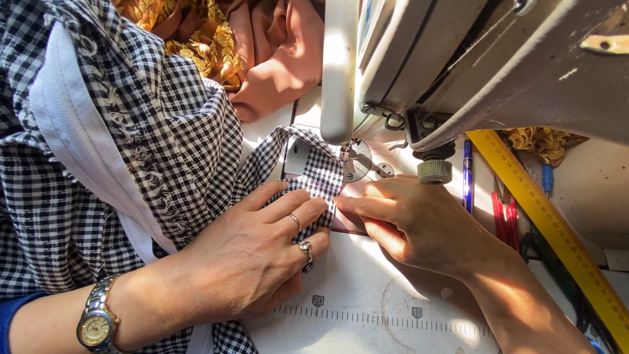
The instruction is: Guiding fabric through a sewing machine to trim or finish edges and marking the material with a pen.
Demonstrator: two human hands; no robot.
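Note:
My left hand (252, 252), with two rings and a wristwatch, lies flat on black-and-white checked fabric (177, 144) on the sewing machine bed (367, 308). Its fingers press the cloth's edge just in front of the presser foot (347, 167). My right hand (409, 219) rests beside it, fingertips pinching and holding the fabric edge near the needle. A white lining strip (72, 131) with frayed edges runs across the checked cloth. The grey sewing machine head (472, 59) hangs above both hands.
A yellow ruler (550, 216) lies diagonally at the right, with red-handled snips (504, 216) and a blue pen (467, 174) beside it. Orange and gold patterned cloth (249, 46) is piled at the back. A printed measuring scale (367, 316) runs along the bed.

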